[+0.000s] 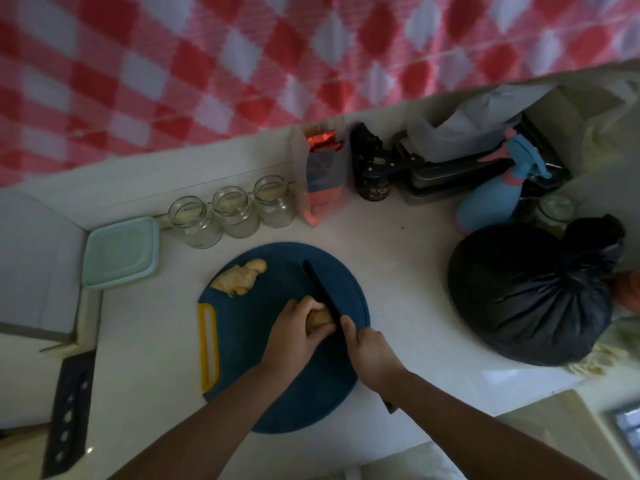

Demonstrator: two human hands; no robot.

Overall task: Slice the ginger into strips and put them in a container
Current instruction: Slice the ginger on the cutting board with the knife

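A round dark blue cutting board point(304, 386) with a yellow handle slot lies on the white counter. My left hand point(294, 336) grips a ginger piece point(319, 318) near the board's middle. My right hand point(372, 355) holds a black knife point(320, 289), its blade resting against that piece on its right side. A second, larger ginger piece point(240, 277) lies at the board's far left edge. A pale green lidded container point(121, 252) sits to the left of the board.
Three empty glass jars point(232, 211) stand behind the board. A black knife block point(71, 410) lies at the left. A tied black bag point(533, 292), a blue spray bottle point(495, 199), a dark jar point(374, 181) and a clear box of packets point(323, 174) crowd the right and back.
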